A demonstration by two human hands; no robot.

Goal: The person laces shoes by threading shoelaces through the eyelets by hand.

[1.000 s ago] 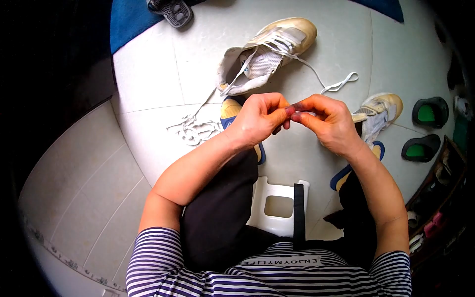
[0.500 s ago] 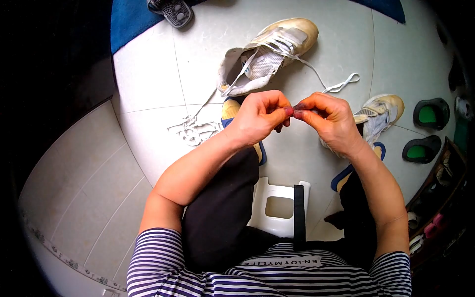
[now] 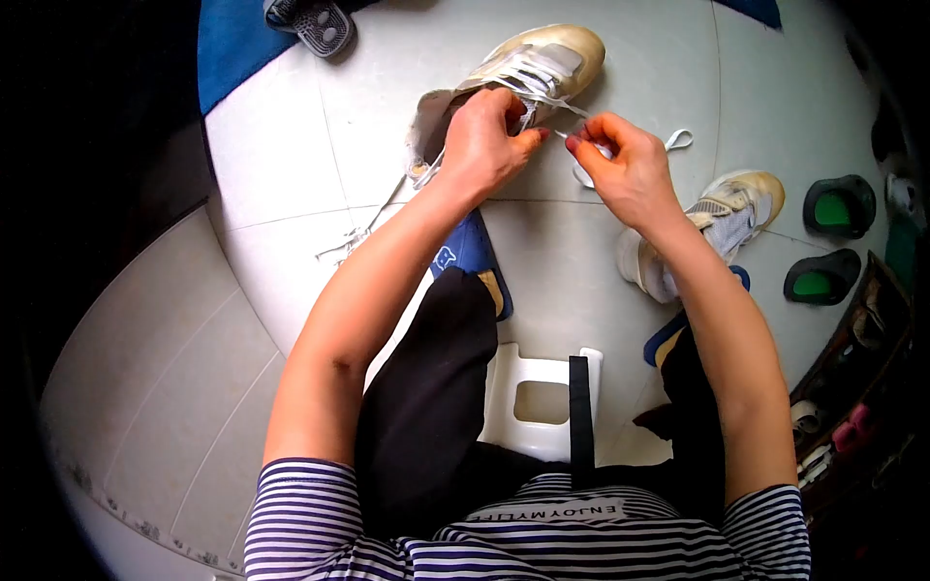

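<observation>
A worn white sneaker (image 3: pixel 572 60) with a yellowed toe lies ahead of me, its white laces loosely threaded across the front. My left hand (image 3: pixel 489 140) is over its opening, fingers curled in at the lacing edge and thumb on the near side; the fingertips are partly hidden. Just to the right, my right hand (image 3: pixel 622 167) pinches a white shoelace (image 3: pixel 561 135) between thumb and forefinger, its end pointing at my left thumb. A loop of lace (image 3: pixel 680 139) shows beyond the right hand. The loose lace on the left (image 3: pixel 339 246) is partly covered by my left forearm.
The other sneaker (image 3: pixel 731 218) sits beside my right forearm. Green-lined dark slippers (image 3: pixel 839 208) and a shoe rack (image 3: pixel 857 358) are at the right. A white stool (image 3: pixel 504 416) is between my legs. A grey slipper (image 3: pixel 325 27) lies by the blue mat (image 3: pixel 232 58).
Both hands have moved forward to the sneaker and come apart; before, their fingertips met in front of it. The left hand is now at the lacing edge.
</observation>
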